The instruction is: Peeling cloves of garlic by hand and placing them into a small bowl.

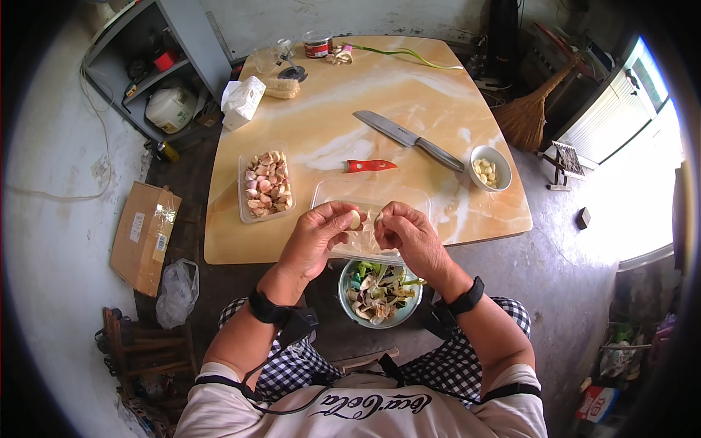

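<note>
Between thumb and fingertips, my left hand (317, 232) holds a peeled garlic clove (355, 220). My right hand (411, 235) is beside it with its fingertips pinched together; a small pale bit, apparently garlic skin (378, 217), shows at them. Both hands are over a clear plastic tray (372, 189) with loose garlic skins (362, 240) in it. On the left stands a clear plastic container (241, 211) of unpeeled garlic cloves (266, 183). Peeled cloves (484, 171) lie in a white bowl (506, 178) at the right. A red peeler-like tool (371, 165) rests beyond the tray.
A kitchen knife (408, 139) lies across the marble-patterned table (323, 126). Below the table's front edge, a basin (344, 306) holds vegetable scraps. Farther back are a tissue pack (242, 101), a loofah (282, 88), a lidded jar (317, 45) and a green onion stalk (405, 52).
</note>
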Tool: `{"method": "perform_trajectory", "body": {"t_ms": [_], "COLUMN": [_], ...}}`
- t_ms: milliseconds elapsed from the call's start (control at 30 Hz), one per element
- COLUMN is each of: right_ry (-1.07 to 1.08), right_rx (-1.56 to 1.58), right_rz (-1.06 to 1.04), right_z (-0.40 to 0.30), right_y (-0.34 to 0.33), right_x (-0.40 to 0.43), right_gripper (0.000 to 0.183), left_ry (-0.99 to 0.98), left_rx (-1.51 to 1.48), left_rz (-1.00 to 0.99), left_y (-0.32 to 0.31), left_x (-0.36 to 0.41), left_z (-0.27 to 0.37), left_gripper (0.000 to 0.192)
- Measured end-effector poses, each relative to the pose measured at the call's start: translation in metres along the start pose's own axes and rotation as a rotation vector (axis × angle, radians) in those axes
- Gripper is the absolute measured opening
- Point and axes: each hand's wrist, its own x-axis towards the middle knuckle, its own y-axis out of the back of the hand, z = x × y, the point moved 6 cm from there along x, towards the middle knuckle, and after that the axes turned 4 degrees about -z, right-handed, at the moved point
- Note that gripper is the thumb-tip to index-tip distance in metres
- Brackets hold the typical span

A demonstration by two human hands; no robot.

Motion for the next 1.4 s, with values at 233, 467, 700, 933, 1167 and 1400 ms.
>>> {"method": "perform_trajectory", "body": {"t_ms": [233,467,700,933,1167,1400], "right_ry": [-0.008,0.018,0.138,0.345,0.353,0.401], "right_rx": [0.044,0.035,-0.298,-0.620,-0.741,-0.823], "right_rz": [0.007,-0.040,0.058,0.128,0.185,0.158], "right_z": [0.004,0.008,0.006,-0.002,-0.011,-0.013], "right_y": [0.000,-0.003,-0.007,-0.011,-0.012,-0.015], "right_x": [0.000,0.000,-0.001,-0.004,-0.009,-0.010], "right_gripper": [0.010,0.003,0.012,0.015,0.011,0.007], "left_ry": [-0.014,-0.025,-0.033,-0.015,-0.094,-0.211], "left_rx": [-0.074,-0.077,-0.088,-0.075,0.018,0.153], "left_rz": [-0.024,-0.056,-0.015,0.012,0.035,0.070], "left_y": [-0.003,-0.002,-0.002,0.000,-0.003,-0.004], "left_x": [0.001,0.001,0.001,0.001,0.002,0.001], "left_z": [0.001,0.000,-0.002,-0.005,-0.003,0.001], "left_gripper": [0.013,0.011,0.011,0.010,0.013,0.013]}}
